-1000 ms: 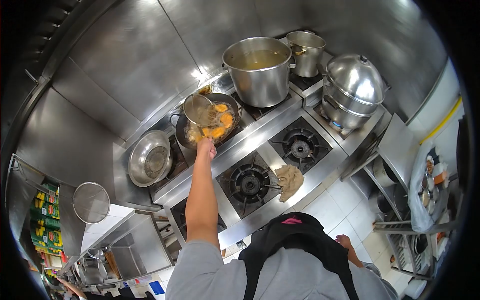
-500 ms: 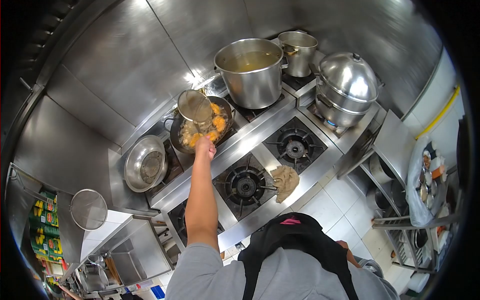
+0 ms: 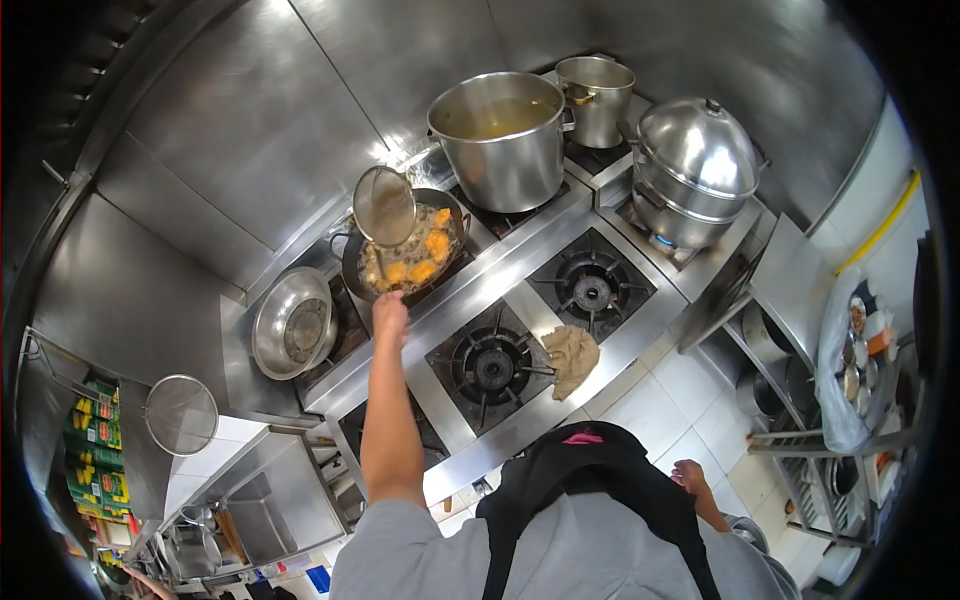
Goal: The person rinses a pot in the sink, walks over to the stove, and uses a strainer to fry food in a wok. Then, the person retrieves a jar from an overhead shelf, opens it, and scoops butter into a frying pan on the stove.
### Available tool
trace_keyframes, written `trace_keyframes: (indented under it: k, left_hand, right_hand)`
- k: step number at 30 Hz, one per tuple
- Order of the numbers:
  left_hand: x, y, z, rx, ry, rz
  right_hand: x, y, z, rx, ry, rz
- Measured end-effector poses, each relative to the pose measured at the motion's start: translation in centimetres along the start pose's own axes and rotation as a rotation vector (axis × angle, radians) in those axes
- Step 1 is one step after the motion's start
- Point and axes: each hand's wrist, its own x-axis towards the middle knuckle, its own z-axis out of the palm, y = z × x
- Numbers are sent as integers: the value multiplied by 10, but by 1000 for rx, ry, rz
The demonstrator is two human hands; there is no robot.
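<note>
My left hand is closed around the handle of a wire-mesh skimmer. The skimmer's round head is over the back-left part of a dark wok. Several orange-brown fried pieces lie in the bubbling oil in that wok. Down by my right side, beside the apron, my right hand hangs with its fingers loosely apart, and I see nothing in it.
A steel bowl stands left of the wok. Behind are a large stockpot, a smaller pot and a lidded steamer over a blue flame. A cloth lies beside a burner. Another strainer is at left.
My left hand has shifted back toward me and left, with the skimmer's head moving slightly left and up. Fried pieces have moved in the oil. My right hand shows more fully.
</note>
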Motion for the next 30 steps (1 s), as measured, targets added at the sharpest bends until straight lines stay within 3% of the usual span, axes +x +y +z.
trace_keyframes:
  k: [2,4,5,6,8,9,10,11,12,13,15,16,18,22,26,30]
  left_hand:
    - [-8,-5,-35,231,81,122]
    - [-20,-5,-69,392,69,92]
    - [-14,-19,-86,492,90,141]
    - [-11,-27,-97,591,113,189]
    - [-22,-23,-104,602,120,84]
    - [-11,-35,-114,620,82,162]
    - [-1,-49,-126,635,45,241]
    - [-6,-45,-127,632,54,235]
    - [-15,-31,-123,546,2,87]
    - [-23,-16,-119,455,-50,-59]
    - [-22,-5,-122,367,-91,-131]
    - [-22,2,-124,285,-141,-197]
    - [-19,16,-136,258,-170,-248]
    - [-22,40,-151,207,-248,-299]
    - [-35,57,-160,350,-286,-283]
    - [-53,62,-159,392,-282,-243]
  right_hand:
    - [0,11,-4,-1,15,16]
    - [31,44,-26,-485,-141,-298]
    - [41,53,-32,-489,-145,-294]
    - [48,60,-36,-855,-172,-425]
    - [73,82,-51,-1592,-222,-686]
    - [114,113,-81,-1476,-237,-866]
    - [152,138,-102,-1483,-245,-868]
    - [156,136,-103,-1316,-335,-1104]
    - [163,137,-107,-1130,-423,-1325]
    - [175,136,-99,-1136,-431,-1328]
    - [171,117,-64,-1258,-244,-368]
    - [176,110,-66,-978,-238,-294]
    - [84,25,-29,-379,-200,-181]
    - [-6,-69,45,-157,8,6]
    - [-5,-64,48,-155,-23,-57]
    - [-5,-36,37,-165,-18,53]
